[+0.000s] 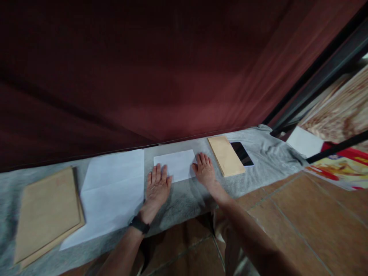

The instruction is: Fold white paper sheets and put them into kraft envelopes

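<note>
A folded sheet of white paper [178, 164] lies flat on the grey cloth between my two hands. My left hand [157, 184] rests palm down with fingers stretched over the paper's left end; a black watch is on that wrist. My right hand [205, 171] lies flat at the paper's right edge, thumb toward it. To the left is a larger white sheet [110, 193] with a crease across it. Just right of my right hand sits a stack of narrow tan envelopes [226, 155].
Large brown envelopes [48, 211] lie at the far left, over the big sheet's edge. A dark-screened phone [242, 153] is beside the narrow envelopes. The grey cloth [267, 161] covers a long surface against a dark red curtain [172, 76]. Tiled floor [301, 214] and a printed box [342, 166] are at right.
</note>
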A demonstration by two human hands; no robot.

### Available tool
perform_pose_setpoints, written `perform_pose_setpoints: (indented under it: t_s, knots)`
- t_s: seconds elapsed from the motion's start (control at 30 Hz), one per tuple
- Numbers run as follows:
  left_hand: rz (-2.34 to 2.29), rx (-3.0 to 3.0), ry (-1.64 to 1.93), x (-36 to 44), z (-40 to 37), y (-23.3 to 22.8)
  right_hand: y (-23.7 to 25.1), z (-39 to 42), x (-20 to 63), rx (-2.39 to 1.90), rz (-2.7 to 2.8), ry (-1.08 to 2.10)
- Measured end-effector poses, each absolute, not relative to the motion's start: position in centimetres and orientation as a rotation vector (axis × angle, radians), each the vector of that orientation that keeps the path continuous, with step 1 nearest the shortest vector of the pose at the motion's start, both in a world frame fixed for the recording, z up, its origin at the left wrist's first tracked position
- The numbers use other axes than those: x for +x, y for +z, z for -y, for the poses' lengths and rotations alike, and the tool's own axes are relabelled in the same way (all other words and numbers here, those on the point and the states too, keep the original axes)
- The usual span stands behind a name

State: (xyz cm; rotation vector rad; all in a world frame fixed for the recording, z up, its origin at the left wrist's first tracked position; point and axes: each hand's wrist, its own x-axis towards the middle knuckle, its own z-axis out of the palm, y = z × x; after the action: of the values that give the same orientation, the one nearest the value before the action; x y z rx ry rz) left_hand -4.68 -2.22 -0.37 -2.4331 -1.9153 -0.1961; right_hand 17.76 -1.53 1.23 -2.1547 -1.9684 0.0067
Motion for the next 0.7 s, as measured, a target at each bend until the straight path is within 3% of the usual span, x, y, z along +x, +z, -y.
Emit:
perform_pose_setpoints:
  t_s: [0.3,0.7]
  knots:
    - [1.894,-2.46,-0.2,-4.8,2.2,-0.2,0.7,2.4,13.6,-1.685,2.292,0.119]
    - [1.904,-2.457,-0.25,-4.6,2.3,0.3,0.2,2.6,15.9,-2.016,2.094,0.074]
